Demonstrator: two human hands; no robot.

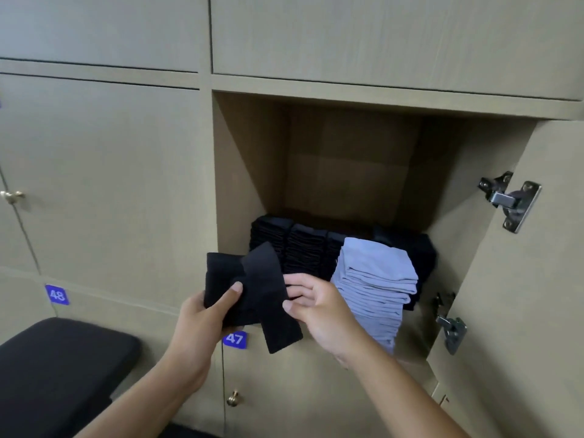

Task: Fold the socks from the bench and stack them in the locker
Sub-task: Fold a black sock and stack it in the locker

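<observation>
left hand (202,314) grips the black socks (252,295) by thumb; right hand (311,306) pinches their loose strip, just before the open locker (234,172). the unfinished fold could spring apart, or nudging might topple the grey stack (376,286).
</observation>
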